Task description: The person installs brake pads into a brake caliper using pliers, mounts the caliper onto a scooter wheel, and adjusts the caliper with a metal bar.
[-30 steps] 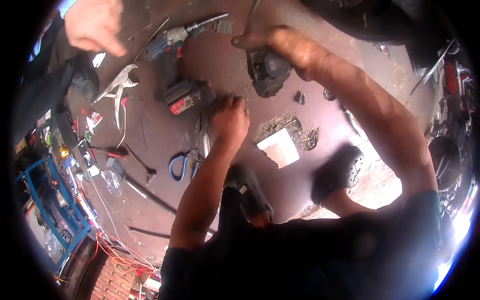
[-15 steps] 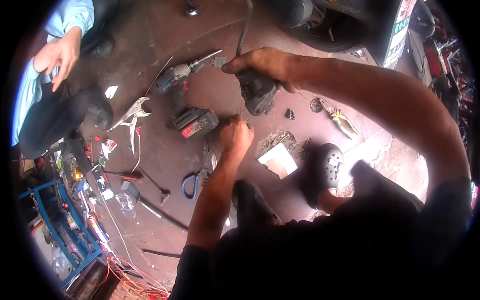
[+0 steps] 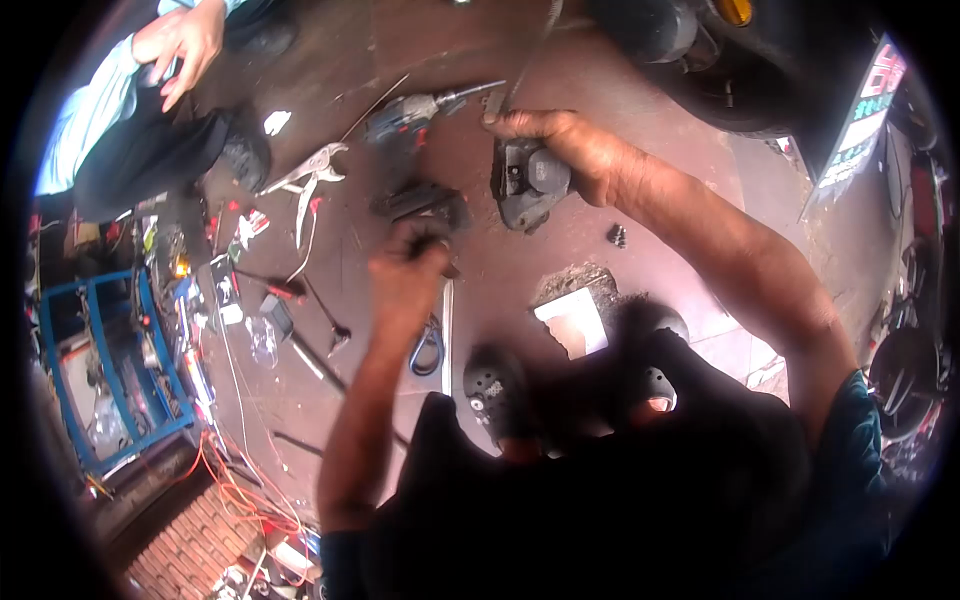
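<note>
My right hand (image 3: 575, 145) grips a dark, dirty brake caliper (image 3: 530, 185), with a round piston face showing. A hose (image 3: 545, 45) runs up from near the caliper. My left hand (image 3: 405, 265) is curled with its fingers drawn together, partly blurred; what it holds, if anything, I cannot make out. Just beyond that hand lies a cordless power driver (image 3: 415, 110) with a long socket, its battery end nearest my fingers. Locking pliers (image 3: 310, 185) lie to the left of it. Below the left hand is a blue-handled tool (image 3: 428, 350).
A co-worker's hand (image 3: 190, 45) rests at upper left. A blue-framed rack (image 3: 95, 455) and orange cord (image 3: 215, 470) stand at lower left. Small dark parts (image 3: 617, 235) and a white piece of card (image 3: 572, 322) lie on the floor before my shoes. A vehicle's wheel (image 3: 730, 80) is at upper right.
The caliper has turned in my right hand's grip, so its piston side now shows. My left hand has moved left, closer to the driver's battery. The whole view has shifted.
</note>
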Demonstrator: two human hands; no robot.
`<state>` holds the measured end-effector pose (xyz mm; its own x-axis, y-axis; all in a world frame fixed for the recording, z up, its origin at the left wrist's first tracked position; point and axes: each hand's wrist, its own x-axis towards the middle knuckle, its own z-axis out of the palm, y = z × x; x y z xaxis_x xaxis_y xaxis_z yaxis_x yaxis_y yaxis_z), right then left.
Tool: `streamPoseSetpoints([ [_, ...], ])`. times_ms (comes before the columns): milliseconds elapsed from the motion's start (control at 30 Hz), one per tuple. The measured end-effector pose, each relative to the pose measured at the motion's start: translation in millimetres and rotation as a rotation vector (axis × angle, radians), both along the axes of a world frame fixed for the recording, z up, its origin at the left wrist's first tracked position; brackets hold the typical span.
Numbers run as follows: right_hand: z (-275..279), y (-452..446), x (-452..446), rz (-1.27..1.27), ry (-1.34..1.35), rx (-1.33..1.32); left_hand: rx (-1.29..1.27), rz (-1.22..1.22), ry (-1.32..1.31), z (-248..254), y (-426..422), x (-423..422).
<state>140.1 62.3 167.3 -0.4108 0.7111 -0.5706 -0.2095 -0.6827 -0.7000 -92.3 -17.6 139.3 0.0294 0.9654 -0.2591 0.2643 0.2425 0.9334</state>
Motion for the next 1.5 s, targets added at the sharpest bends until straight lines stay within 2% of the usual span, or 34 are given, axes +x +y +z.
streamPoseSetpoints([
  [133, -7, 1, -6, -0.02, -0.029, 0.033, -0.186, -0.102, -0.065, 73, 27, -6],
  [233, -24, 6, -10, -0.087, -0.051, 0.107, -0.234, -0.215, 0.07, 103, 48, 19],
  [267, -22, 5, -7, -0.072, -0.028, 0.08, -0.22, -0.34, 0.132, 106, 58, 24],
  [333, -3, 1, -4, -0.038, 0.019, 0.03, -0.226, -0.345, 0.078, 101, 65, 37],
  [400, -10, 2, -6, -0.101, 0.074, 0.071, -0.197, -0.303, 0.024, 92, 64, 50],
  [600, 3, -3, -3, -0.081, 0.06, 0.056, 0.042, -0.305, 0.064, 64, 59, 58],
  [700, 6, -5, -3, -0.096, 0.062, 0.06, -0.05, -0.228, 0.054, 73, 53, 64],
  [900, 12, -9, 0, -0.095, 0.088, 0.059, 0.074, -0.237, 0.01, 63, 51, 61],
  [1000, 11, -9, -2, -0.121, 0.085, 0.067, 0.149, -0.264, 0.07, 59, 49, 58],
  [1100, 11, -11, -3, -0.117, 0.086, 0.074, 0.259, -0.248, -0.003, 54, 37, 62],
  [1200, 12, -11, -2, -0.117, 0.08, 0.068, 0.619, -0.296, 0.166, 41, 40, 59],
  [1300, 12, -11, -2, -0.13, 0.065, 0.061, 0.772, -0.302, 0.321, 42, 38, 62],
  [1433, 11, -11, -2, -0.116, 0.06, 0.055, 0.753, -0.283, 0.299, 38, 35, 63],
  [1500, 12, -12, 0, -0.067, -0.098, 0.104, 0.636, -0.248, 0.211, 34, 31, 65],
])
